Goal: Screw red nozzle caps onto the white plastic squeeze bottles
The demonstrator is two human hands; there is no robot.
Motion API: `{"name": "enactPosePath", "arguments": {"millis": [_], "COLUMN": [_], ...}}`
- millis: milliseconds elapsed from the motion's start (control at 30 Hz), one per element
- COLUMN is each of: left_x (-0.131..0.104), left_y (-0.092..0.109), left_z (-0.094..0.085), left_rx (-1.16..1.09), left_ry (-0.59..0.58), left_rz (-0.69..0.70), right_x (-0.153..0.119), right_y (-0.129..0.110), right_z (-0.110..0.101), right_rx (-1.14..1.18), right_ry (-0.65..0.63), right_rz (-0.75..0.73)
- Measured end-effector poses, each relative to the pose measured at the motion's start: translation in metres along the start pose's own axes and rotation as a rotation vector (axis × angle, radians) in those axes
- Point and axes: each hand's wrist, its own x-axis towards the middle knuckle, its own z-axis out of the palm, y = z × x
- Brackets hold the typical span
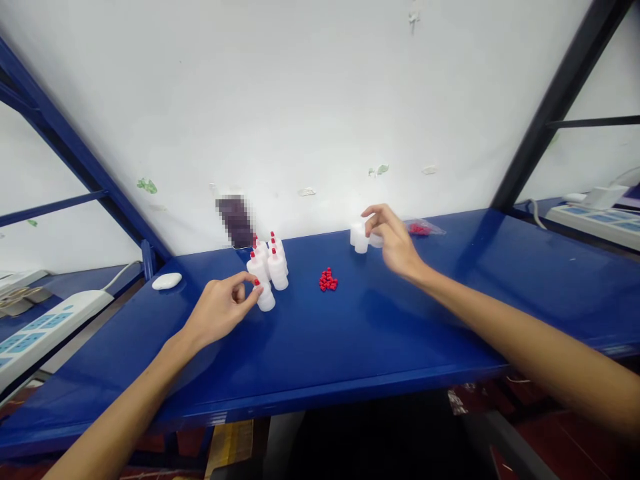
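Observation:
My left hand (220, 307) is closed in a pinch at the red tip cap of a small white squeeze bottle (267, 301), which stands upright at the front of a cluster. Just behind it, several more white bottles (278, 272) with red tip caps stand close together. Further back and to the right, my right hand (395, 243) has its thumb and index finger curled around the top of a white bottle (361, 244). Other white bottles beside that one are partly hidden by the fingers. Between the hands lies a small pile of loose red caps (329, 280).
A clear bag with red caps (420, 229) lies behind my right hand. On the left of the blue table (330, 353) is a white rounded case (167, 281). A dark, pixelated phone-shaped object (235, 221) leans on the wall. Power strips (47, 327) flank the table.

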Motion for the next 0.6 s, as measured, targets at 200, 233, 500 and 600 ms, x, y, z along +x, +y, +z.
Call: {"name": "enactPosePath", "arguments": {"millis": [200, 233, 500, 600], "left_x": [-0.002, -0.003, -0.011, -0.019], "left_y": [-0.006, -0.006, -0.008, 0.003], "left_z": [0.008, 0.009, 0.009, 0.009], "left_rx": [-0.035, -0.028, -0.048, 0.033], "left_ry": [0.067, 0.096, 0.301, 0.316], "left_rz": [-0.039, -0.040, 0.044, 0.300], "right_x": [0.051, 0.057, 0.072, 0.069], "right_y": [0.041, 0.047, 0.071, 0.071], "right_z": [-0.015, -0.015, 0.005, 0.011], "right_rx": [0.133, 0.149, 0.182, 0.166], "right_ry": [0.216, 0.228, 0.106, 0.076], "right_rz": [0.152, 0.151, 0.112, 0.130]}}
